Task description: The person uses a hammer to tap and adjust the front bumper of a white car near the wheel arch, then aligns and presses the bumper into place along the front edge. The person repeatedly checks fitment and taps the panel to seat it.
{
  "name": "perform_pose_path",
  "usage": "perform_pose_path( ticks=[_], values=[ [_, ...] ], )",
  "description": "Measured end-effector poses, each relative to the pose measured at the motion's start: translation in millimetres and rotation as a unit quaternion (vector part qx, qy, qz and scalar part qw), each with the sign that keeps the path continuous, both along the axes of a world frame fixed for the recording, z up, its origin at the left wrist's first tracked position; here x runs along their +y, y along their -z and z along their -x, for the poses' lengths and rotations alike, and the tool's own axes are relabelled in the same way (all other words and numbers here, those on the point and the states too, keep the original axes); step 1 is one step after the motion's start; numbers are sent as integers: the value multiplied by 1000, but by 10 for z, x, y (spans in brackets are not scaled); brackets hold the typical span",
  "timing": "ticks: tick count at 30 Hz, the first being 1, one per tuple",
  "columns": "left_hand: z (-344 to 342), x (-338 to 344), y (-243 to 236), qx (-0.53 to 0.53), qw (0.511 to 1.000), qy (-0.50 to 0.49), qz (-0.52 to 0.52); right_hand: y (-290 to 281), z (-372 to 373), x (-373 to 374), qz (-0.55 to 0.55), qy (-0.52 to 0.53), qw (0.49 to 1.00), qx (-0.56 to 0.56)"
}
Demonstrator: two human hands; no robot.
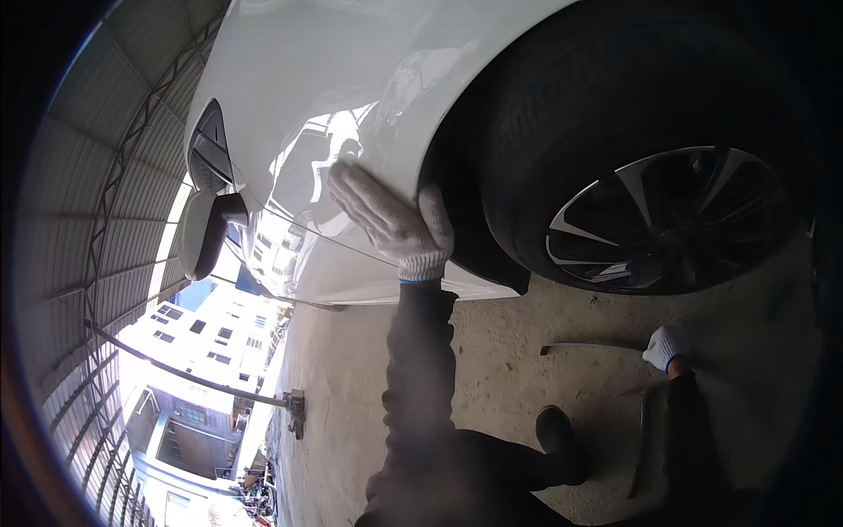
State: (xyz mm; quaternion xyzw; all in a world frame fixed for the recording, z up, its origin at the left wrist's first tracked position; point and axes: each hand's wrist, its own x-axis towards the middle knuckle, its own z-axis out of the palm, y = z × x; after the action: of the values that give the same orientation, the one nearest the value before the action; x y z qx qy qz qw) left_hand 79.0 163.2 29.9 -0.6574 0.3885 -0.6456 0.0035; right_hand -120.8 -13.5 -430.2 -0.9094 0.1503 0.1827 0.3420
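At four o'clock, right hand point(665, 350) clenches a strip point(593, 344), end hidden; left hand point(392, 215) lies flat, thumb apart, on bodywork point(338, 75); ground point(505, 373) spans five.

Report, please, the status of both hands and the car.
Left hand flat on white fender. Right hand gripping thin strip, apart from wheel. No obstruction visible.

The white car panel point(404, 132) is smooth, curved and glossy, with bright reflections; the left hand point(393, 220) rests on it. The strip point(590, 344), thin and slightly bent, with dark end, extends leftward from the right hand point(667, 348).
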Motion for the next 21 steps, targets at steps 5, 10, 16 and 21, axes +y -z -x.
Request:
perform_pose_path(
  ticks=[5,10,16,21],
  values=[
    [-274,579,633,-53,997,-17,-44,-50,275,76,-62,-13,985,161],
    [-115,245,190,-9,998,7,-64,-138,962,484,-110,82,966,220],
    [-112,239,-69,62,982,56,-172,-161,1164,1077,7,215,954,209],
    [-171,272,-223,55,960,101,-254,-899,1137,1156,-96,350,903,229]
  ],
)
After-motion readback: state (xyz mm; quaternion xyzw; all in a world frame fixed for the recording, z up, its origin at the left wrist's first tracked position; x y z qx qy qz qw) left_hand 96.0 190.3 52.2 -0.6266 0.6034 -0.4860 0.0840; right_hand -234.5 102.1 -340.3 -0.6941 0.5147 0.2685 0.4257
